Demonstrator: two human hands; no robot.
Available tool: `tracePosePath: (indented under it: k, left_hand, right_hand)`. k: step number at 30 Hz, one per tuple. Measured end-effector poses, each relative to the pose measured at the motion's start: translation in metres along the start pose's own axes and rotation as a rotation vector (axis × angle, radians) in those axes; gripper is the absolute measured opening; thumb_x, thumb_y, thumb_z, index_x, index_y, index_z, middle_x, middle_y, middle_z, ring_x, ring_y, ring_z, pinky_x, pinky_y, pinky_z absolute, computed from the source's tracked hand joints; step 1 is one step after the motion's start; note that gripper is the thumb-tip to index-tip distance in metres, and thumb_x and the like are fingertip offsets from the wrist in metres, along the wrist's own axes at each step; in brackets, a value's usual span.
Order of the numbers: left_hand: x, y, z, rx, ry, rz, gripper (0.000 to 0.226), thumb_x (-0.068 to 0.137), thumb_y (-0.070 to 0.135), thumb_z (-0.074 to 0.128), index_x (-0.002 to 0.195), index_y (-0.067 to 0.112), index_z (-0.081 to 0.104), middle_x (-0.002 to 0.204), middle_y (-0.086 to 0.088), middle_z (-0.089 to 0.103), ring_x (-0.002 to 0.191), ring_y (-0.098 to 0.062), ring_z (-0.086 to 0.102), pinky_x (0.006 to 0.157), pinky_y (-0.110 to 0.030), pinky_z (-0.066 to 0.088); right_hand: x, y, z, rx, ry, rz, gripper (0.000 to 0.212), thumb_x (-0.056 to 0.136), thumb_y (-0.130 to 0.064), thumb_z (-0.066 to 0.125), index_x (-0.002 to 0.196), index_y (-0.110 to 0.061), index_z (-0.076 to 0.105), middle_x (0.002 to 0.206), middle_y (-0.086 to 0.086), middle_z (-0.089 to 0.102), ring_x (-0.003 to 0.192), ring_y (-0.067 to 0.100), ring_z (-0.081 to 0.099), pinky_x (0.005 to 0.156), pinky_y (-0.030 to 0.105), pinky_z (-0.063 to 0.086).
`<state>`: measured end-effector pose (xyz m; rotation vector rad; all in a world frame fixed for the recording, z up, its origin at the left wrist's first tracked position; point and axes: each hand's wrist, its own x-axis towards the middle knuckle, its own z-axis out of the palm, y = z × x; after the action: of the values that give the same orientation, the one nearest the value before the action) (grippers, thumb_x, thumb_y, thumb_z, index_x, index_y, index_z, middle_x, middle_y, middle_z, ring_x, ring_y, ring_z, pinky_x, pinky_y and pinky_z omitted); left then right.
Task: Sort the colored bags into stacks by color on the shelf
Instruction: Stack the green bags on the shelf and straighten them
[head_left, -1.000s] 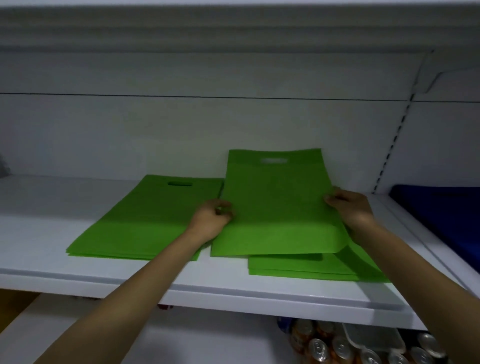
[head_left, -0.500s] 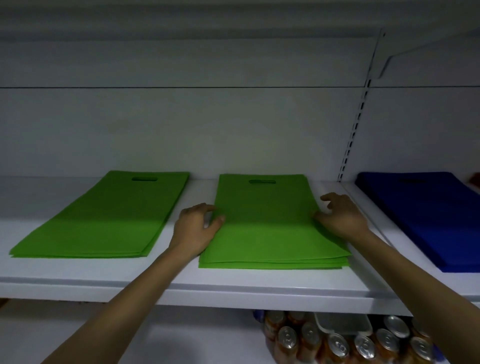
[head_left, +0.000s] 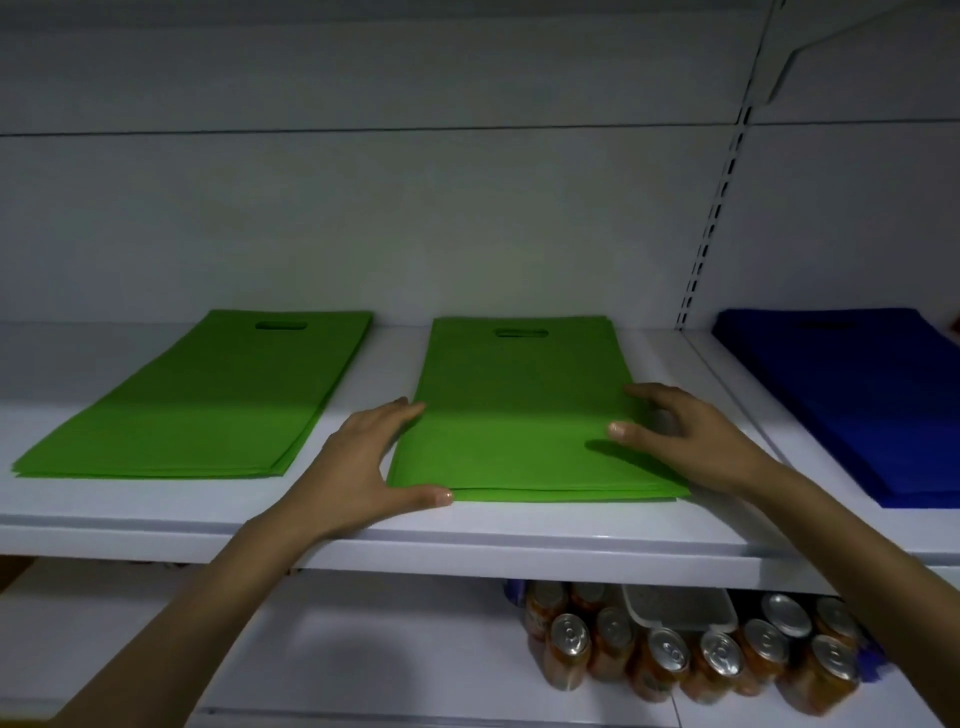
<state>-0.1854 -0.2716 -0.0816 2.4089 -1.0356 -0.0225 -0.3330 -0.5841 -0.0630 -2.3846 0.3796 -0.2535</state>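
The middle green stack (head_left: 519, 405) lies flat on the white shelf (head_left: 467, 540), handle cut-outs toward the back wall, its layered front edges close to the shelf's lip. The left hand (head_left: 363, 457) is spread wide and grips nothing: its straight fingers run along the stack's left edge while the thumb reaches across the front edge by the near corner. That bracket shape probably serves to square the bags against each other. The right hand (head_left: 685, 441) is also spread and loose, fingers lightly bent over the stack's right edge. A shadow under the thumb suggests it hovers just above the top bag, and I cannot tell how firmly the fingertips press. Working from both sides at once likely keeps the thin, floppy bags from sliding askew as they are straightened.

A second green stack (head_left: 208, 405) lies just beside it to the left, apart by a strip of bare shelf. A blue stack (head_left: 857, 395) sits to the right, past the slotted upright (head_left: 706, 234), so the colours keep separate places. Two green piles side by side may yet be merged, though that is only a guess. On the lower level, drink cans (head_left: 675, 660) stand clustered around a pale plastic container (head_left: 675, 608), apart from the sorting
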Motion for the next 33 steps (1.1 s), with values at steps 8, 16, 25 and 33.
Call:
tracePosePath:
  k: [8, 16, 25, 33]
  left_hand:
    - [-0.01, 0.002, 0.003, 0.072, 0.071, 0.004, 0.12, 0.043, 0.101, 0.036, 0.139, 0.031, 0.048, 0.149, 0.005, 0.04, 0.136, -0.011, 0.035, 0.106, -0.02, 0.023]
    - [-0.003, 0.02, -0.003, 0.186, 0.187, 0.081, 0.112, 0.055, 0.098, 0.029, 0.132, 0.022, 0.057, 0.138, 0.001, 0.055, 0.121, -0.018, 0.056, 0.098, -0.024, 0.037]
    - [-0.013, 0.014, 0.0, 0.25, 0.178, -0.002, 0.104, 0.055, 0.094, 0.036, 0.132, 0.025, 0.055, 0.113, 0.001, 0.069, 0.102, -0.021, 0.063, 0.08, -0.03, 0.047]
    - [-0.013, 0.012, 0.004, 0.395, 0.239, 0.17, 0.087, 0.081, 0.081, 0.026, 0.106, 0.013, 0.072, 0.08, -0.004, 0.074, 0.065, -0.027, 0.065, 0.074, -0.034, 0.05]
  right_hand:
    - [-0.049, 0.002, 0.005, -0.286, -0.031, -0.101, 0.114, 0.047, -0.091, 0.046, 0.145, -0.033, 0.038, 0.154, 0.001, 0.033, 0.142, 0.014, 0.026, 0.105, 0.023, 0.023]
    - [-0.047, -0.007, 0.009, -0.29, 0.101, -0.117, 0.094, 0.061, -0.075, 0.064, 0.138, -0.023, 0.05, 0.139, 0.003, 0.051, 0.125, 0.019, 0.048, 0.089, 0.021, 0.033]
    - [-0.05, -0.002, 0.008, -0.168, 0.106, -0.083, 0.072, 0.069, -0.053, 0.071, 0.13, -0.018, 0.058, 0.13, 0.003, 0.057, 0.119, 0.02, 0.051, 0.089, 0.025, 0.038]
    - [-0.051, 0.0, 0.009, -0.182, 0.112, -0.105, 0.084, 0.062, -0.072, 0.058, 0.128, -0.021, 0.06, 0.129, 0.001, 0.058, 0.116, 0.019, 0.053, 0.086, 0.025, 0.038]
